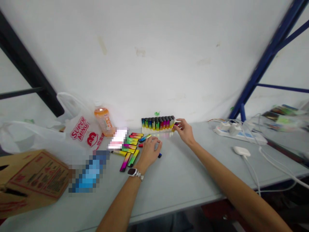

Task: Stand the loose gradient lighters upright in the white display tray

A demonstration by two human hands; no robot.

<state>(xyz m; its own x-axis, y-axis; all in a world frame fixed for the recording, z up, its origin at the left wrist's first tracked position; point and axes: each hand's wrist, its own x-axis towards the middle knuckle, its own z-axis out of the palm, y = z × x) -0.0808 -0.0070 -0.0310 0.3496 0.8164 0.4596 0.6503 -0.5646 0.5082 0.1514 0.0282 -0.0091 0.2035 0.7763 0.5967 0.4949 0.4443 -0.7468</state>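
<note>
Colourful lighters (158,124) stand upright in rows in a low pale tray (145,130) against the wall. My right hand (183,130) is at the tray's right end, its fingers pinched on a lighter (174,127) with a dark top. Over the grey table (173,180), my left hand (151,149) has its fingers spread and bent above a few lighters; a blue end (159,155) shows beside it, the rest lying beneath the palm. Several loose lighters (133,158) in yellow, green, pink and red lie flat to its left.
An orange drink bottle (103,120), a white plastic bag (82,132), a cardboard box (36,180) and pixelated items (89,175) occupy the left. On the right are a power strip (241,132), a white charger (241,151) and loose cables. Blue metal posts (263,64) rise behind.
</note>
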